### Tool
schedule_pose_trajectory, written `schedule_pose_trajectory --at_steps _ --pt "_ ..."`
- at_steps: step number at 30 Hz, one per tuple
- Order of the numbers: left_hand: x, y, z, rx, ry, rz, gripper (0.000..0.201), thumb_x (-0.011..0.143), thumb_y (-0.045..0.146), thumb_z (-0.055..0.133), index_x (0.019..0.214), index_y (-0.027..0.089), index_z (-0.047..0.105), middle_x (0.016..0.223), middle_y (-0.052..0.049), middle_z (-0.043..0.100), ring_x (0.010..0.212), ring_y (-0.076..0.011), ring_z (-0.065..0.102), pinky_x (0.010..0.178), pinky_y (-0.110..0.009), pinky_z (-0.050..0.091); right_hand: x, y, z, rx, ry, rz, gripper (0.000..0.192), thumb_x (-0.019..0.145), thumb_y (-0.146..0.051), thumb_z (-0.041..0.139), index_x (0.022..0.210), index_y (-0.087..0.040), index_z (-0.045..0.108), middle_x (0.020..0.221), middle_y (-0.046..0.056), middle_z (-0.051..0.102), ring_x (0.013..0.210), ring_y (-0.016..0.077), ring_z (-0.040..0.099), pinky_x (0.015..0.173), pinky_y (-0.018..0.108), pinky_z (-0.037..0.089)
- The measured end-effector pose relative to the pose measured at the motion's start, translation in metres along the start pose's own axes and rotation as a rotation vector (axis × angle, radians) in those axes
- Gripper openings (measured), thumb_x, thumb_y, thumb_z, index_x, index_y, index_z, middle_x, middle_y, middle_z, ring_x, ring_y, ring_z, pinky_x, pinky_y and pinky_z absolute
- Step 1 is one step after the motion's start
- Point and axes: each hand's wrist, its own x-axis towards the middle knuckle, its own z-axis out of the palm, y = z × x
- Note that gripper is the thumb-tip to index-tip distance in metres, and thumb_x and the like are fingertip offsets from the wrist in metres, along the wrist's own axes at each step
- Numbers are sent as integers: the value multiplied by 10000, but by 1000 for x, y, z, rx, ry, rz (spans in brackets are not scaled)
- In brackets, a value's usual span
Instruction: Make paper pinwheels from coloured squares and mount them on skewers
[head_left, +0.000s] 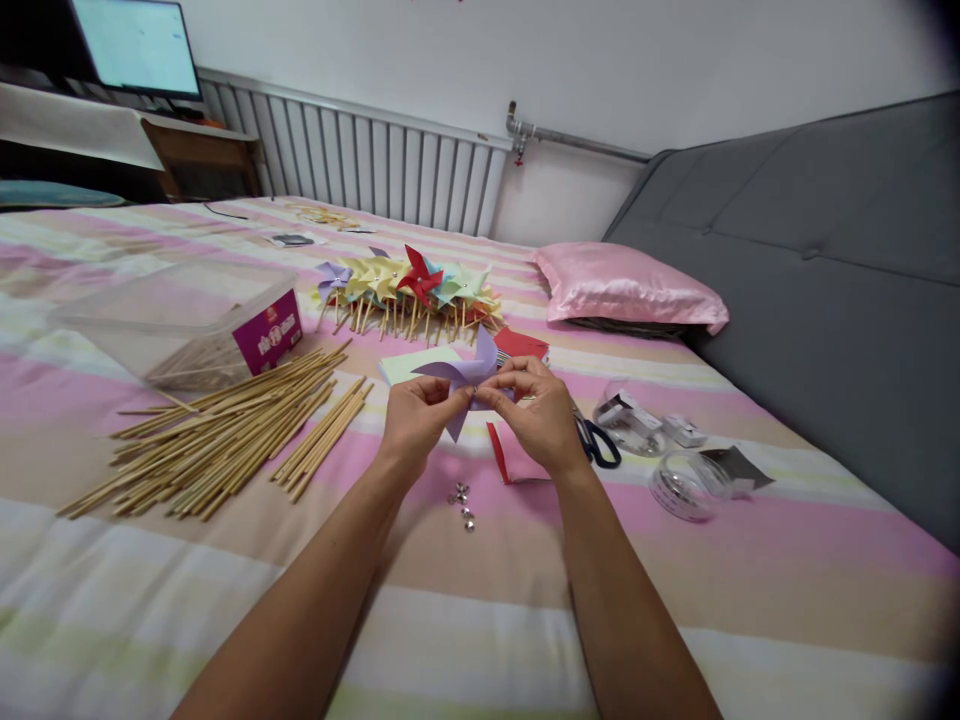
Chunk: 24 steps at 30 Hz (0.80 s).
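Pinwheel (465, 373) is held above the bed (465, 590); near its centre it is pinched in the grip of the left hand (415, 415) and in that of the right hand (547, 410). From it, studs (461, 493) are seen at six o'clock, sticks (217, 440) at nine, other pinwheels (390, 280) at eleven, scissors (587, 440) at four.

Left hand (415, 418), right hand (538, 408) pinched purple pinwheel (468, 371) near centre. Small metal pieces (469, 525) lay on striped bedspread (465, 610). Wooden sticks (225, 440) lay left, scissors (588, 436) right. Multicoloured pinwheel row (420, 280) sat beyond.
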Motion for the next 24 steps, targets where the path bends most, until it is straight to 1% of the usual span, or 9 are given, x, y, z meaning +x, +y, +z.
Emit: schedule_pose_trajectory --at_steps 3,5,8,10,11,13,15,17,24 --pt "0 0 0 17 16 13 147 582 243 733 589 116 658 531 -3 624 495 -92 520 497 -206 366 -1 1 3 -12 38 -1 94 699 -294 688 692 -202 668 904 39 596 945 199 559 894 364 404" --pt "0 -1 0 17 27 10 150 585 247 731 593 116 658 530 -3 623 498 -95 525 501 -208 371 -1 4 7 36 60 26 160 683 -323 696 739 -198 615 929 43 619 965 207 566 907 380 403" --pt "0 -1 -1 14 29 5 159 580 255 736 593 116 657 531 -5 624 502 -97 531 506 -210 378 -1 8 12 218 61 132 350 650 -351 719 899 -203 523 909 45 639 900 197 600 806 355 475" --pt "-1 0 -1 5 28 3 159 572 253 741 592 118 659 536 -7 629 506 -99 536 512 -211 387 -1 8 14 334 30 195 436 648 -344 721 993 -204 494 909 50 651 868 192 613 751 339 502" --pt "-1 0 -1 -3 26 3 156 568 249 743 595 120 661 544 -9 634 510 -99 539 516 -211 393 -1 8 14 372 7 209 438 660 -337 713 1019 -201 502 918 54 657 866 192 616 743 336 508" --pt "-1 0 -1 -18 17 6 149 566 242 746 609 122 669 562 -12 646 519 -98 543 522 -208 399 -2 6 14 389 -38 196 362 696 -318 680 1011 -186 559 928 58 666 868 190 615 763 338 505" --pt "-1 0 -1 -25 6 17 146 571 241 745 613 123 670 567 -10 648 514 -91 537 512 -202 393 -2 4 13 369 -81 164 245 733 -301 642 939 -169 625 916 55 675 875 189 612 798 341 492" --pt "0 -1 -1 -21 4 22 147 573 241 746 612 122 669 563 -7 644 503 -86 529 494 -196 380 -2 5 12 367 -111 160 189 750 -296 623 875 -158 659 881 50 683 869 192 613 816 345 482" --pt "-1 0 -2 -37 2 1 170 545 232 767 608 123 653 541 7 625 488 -83 523 476 -189 373 -3 8 13 488 -142 229 206 735 -320 642 842 -147 677 869 51 692 847 198 623 807 350 485"
